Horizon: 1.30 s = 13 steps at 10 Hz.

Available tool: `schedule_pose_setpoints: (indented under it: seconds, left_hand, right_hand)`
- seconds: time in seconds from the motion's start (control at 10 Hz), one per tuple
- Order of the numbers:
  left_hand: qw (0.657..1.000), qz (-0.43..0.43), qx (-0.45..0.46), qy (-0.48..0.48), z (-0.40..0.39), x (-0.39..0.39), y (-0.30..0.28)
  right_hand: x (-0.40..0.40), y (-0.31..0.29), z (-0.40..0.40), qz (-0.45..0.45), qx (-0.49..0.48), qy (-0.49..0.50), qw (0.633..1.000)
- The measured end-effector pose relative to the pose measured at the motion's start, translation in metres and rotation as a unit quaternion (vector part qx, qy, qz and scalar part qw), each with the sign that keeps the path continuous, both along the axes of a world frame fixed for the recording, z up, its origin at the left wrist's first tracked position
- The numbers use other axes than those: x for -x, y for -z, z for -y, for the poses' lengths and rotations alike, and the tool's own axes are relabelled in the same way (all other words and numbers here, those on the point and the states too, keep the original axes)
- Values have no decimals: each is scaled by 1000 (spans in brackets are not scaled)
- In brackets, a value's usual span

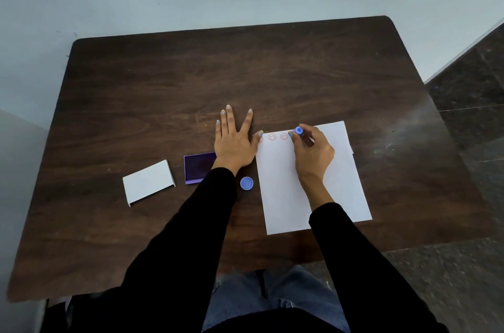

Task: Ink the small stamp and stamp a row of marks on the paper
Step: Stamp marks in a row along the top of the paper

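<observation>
A white sheet of paper lies on the dark wooden table. Along its top edge runs a row of three red smiley marks; the leftmost is partly under my left thumb. My right hand pinches a small blue round stamp and holds it upright on the paper, just right of the third mark. My left hand rests flat with fingers spread, its thumb on the paper's top left corner. The purple ink pad lies open left of the paper, partly hidden by my left wrist.
A blue round cap lies between the ink pad and the paper. A white box lid sits farther left. A wall borders the table's far and left sides, with dark tiled floor to the right.
</observation>
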<state>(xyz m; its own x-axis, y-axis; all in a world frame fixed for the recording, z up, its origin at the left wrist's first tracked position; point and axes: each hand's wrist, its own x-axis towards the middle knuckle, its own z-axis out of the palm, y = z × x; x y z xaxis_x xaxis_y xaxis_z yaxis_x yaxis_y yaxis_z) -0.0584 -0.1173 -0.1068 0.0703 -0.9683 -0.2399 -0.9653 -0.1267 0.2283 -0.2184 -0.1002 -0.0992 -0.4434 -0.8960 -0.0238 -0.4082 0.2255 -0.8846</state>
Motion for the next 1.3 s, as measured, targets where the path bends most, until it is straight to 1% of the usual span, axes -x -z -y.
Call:
schedule_pose_setpoints:
  seconds: [0.1,0.2,0.3,0.4,0.5,0.6,0.7,0.8,1.0,1.1,1.2,1.3]
  left_hand:
    - [1000,5,1,1,0,0,1]
    - [1000,10,-6,3,1,0,0]
    - [1000,10,-11,4,1,0,0]
    - [1000,11,-12,3,1,0,0]
    - [1000,12,-15,2,2,0,0]
    - [1000,15,-12,4,1,0,1]
    - [1000,9,-9,4,1,0,2]
    - [1000,11,-12,5,1,0,2]
    - [1000,9,-6,7,0,0,1]
    - [1000,3,-1,6,0,0,1]
    - [1000,8,-3,6,0,0,2]
    - [1000,8,-5,5,0,0,3]
  right_hand:
    - [0,-1,1,-15,-3,-14,1000]
    - [1,-3,3,-64,3,-45,997]
    - [-1,-6,5,-109,-6,-46,993]
    - [-2,-8,9,-76,-34,-17,996]
    - [-3,-9,12,-55,-46,-11,997]
    - [-2,-10,11,-97,-40,-34,994]
    - [-1,-11,13,-61,-45,-21,997]
    - [-2,-12,12,-82,-44,-37,995]
    - [0,-13,11,-54,-53,-23,997]
    - [0,-13,12,-72,-51,-31,996]
    - [0,-13,12,-50,-54,-19,997]
    - [0,-11,11,-87,-43,-40,994]
